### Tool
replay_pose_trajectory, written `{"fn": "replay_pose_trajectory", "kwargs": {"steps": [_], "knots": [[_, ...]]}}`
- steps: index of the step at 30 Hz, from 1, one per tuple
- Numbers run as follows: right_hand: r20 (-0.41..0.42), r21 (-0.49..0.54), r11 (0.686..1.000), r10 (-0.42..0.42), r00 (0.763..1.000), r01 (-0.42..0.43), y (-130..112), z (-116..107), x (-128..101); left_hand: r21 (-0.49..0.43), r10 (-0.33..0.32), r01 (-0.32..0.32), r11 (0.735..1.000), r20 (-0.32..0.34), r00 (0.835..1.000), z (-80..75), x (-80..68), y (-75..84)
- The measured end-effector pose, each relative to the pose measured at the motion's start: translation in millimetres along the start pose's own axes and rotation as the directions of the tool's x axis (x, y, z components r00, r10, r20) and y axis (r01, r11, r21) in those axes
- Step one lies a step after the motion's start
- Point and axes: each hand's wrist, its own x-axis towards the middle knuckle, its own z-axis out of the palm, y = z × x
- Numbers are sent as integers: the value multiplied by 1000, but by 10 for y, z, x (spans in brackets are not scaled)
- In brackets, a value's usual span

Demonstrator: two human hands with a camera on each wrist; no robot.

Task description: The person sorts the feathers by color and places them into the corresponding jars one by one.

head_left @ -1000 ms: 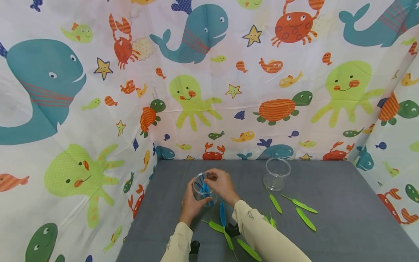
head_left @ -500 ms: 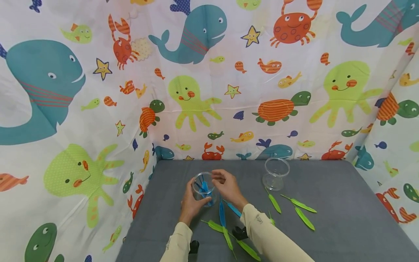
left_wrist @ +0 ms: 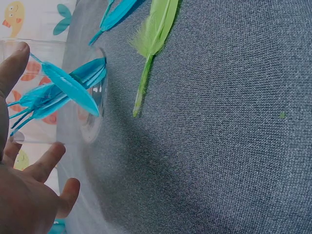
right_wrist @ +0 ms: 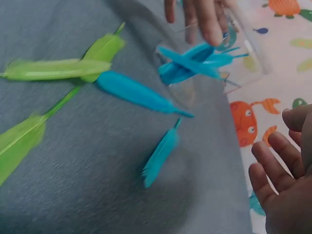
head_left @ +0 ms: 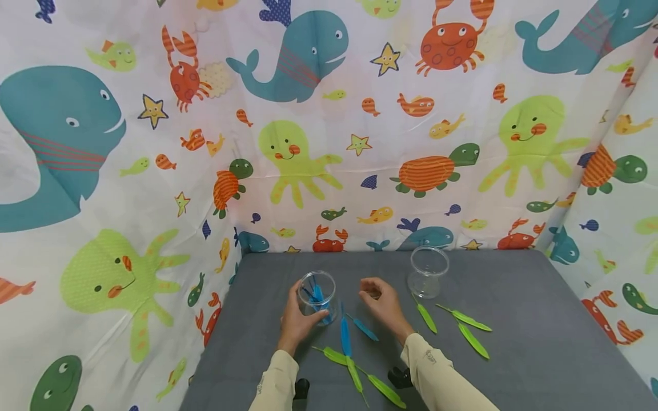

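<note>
My left hand (head_left: pixel 298 321) holds a clear cup (head_left: pixel 333 308) upright on the grey surface, thumb on its near side and fingers round its left. Several blue feathers (left_wrist: pixel 73 92) stand crossed inside, quills up. To the right of the cup, my right hand (head_left: pixel 386 307) hovers with nothing in it, its fingers loosely bent in the right wrist view. Between the hands, a longer blue feather (head_left: pixel 345 337) and a shorter blue feather (head_left: pixel 365 330) lie on the surface. The longer one's near end meets a green feather (head_left: pixel 353 374).
A second clear cup (head_left: pixel 428 274) stands at the back right. Green feathers lie in front of it, one a single green feather (head_left: pixel 426 317) near its base. More, including a green feather (head_left: pixel 386 393), lie toward the front. A sea-animal printed cloth (head_left: pixel 329 171) hangs behind and at both sides.
My right hand has left the cup's mouth and moved right, uncovering the shorter blue feather. My left hand stays on the cup. The head view has shifted slightly.
</note>
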Motion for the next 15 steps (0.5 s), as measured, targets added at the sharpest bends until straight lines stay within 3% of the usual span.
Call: {"fn": "replay_pose_trajectory", "kwargs": {"steps": [5, 8, 15], "knots": [[-1, -84, 996, -29, 1000, 29, 163, -10, -70, 8, -2, 2, 1000, 6, 1000, -15, -8, 4], [31, -172, 985, 0, 1000, 5, 227, 13, -121, 12, -11, 11, 1000, 5, 1000, -10, -14, 4], [104, -434, 901, 44, 994, 5, 296, 100, -236, 8, -6, 6, 1000, 0, 1000, -10, -11, 12]]}}
